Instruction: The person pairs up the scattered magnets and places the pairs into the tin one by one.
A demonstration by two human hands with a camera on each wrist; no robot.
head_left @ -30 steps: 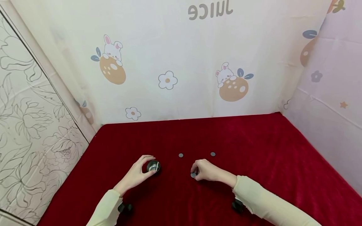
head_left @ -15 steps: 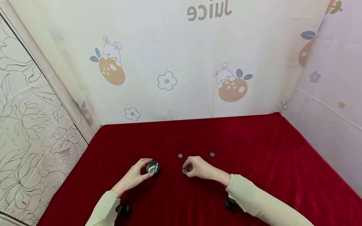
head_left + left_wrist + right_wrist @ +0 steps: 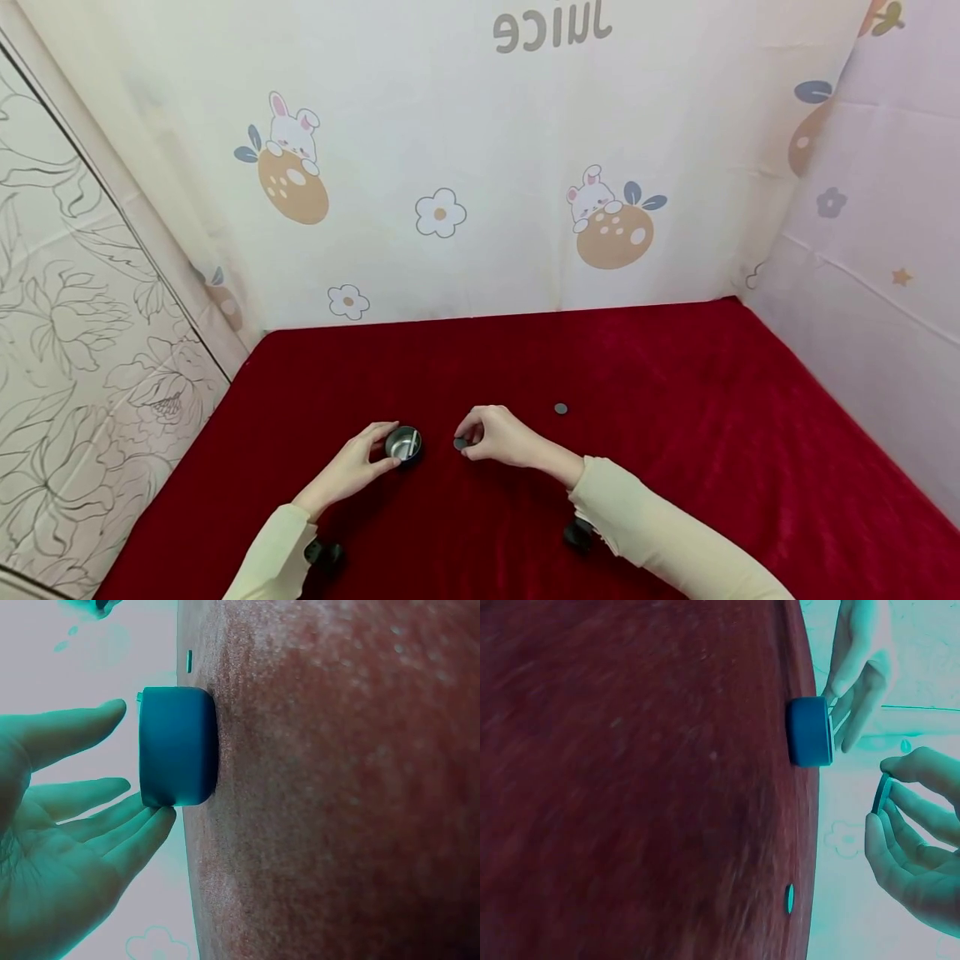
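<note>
Between the thumb and fingertips of the right hand (image 3: 501,435), a grey disc (image 3: 883,793) is pinched above the red cloth (image 3: 645,358). Left of it, a small bowl (image 3: 178,746) is held by the left hand (image 3: 351,468), a pale strip (image 3: 412,442) seen inside. Beyond the right hand, rightward, a second disc (image 3: 561,409) is seen on the cloth.

Red velvety cloth (image 3: 645,358), cream rabbit-print backdrop (image 3: 495,125) behind, pale printed sheet (image 3: 885,225) at right, flower-outlined panel (image 3: 75,300) at left

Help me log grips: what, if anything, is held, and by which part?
The right hand pinches a gray disc by opposite edges; the left hand only touches the cup.
</note>
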